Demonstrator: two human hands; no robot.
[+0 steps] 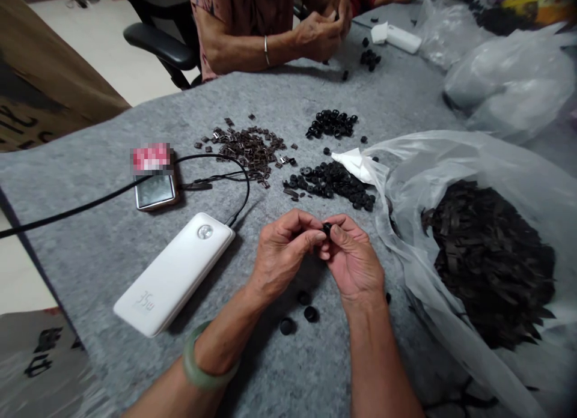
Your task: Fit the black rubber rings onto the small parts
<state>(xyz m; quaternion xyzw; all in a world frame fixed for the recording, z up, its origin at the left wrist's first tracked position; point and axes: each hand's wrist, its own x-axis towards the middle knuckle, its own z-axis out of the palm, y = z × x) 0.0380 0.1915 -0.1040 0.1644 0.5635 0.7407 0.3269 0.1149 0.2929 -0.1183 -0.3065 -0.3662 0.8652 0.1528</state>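
Observation:
My left hand (288,244) and my right hand (354,250) meet over the grey felt-covered table, fingertips pinched together on one small round black plastic part (327,229). Fingers cover most of the part. Below my wrists lie a few similar black round parts (311,313). Just beyond my fingers spreads a pile of black disc-shaped pieces (336,181). Behind it sits a heap of black ring-like pieces (332,124). To the left of these, small brown metal clips (252,148) are scattered in a loose pile.
A clear plastic bag (406,250) of black strips (491,262) stands at right. At left lie a white power bank (175,274), a cable (90,206) and a small screened device (155,191). Across the table, another person's hands (322,36) work near more bags (514,81).

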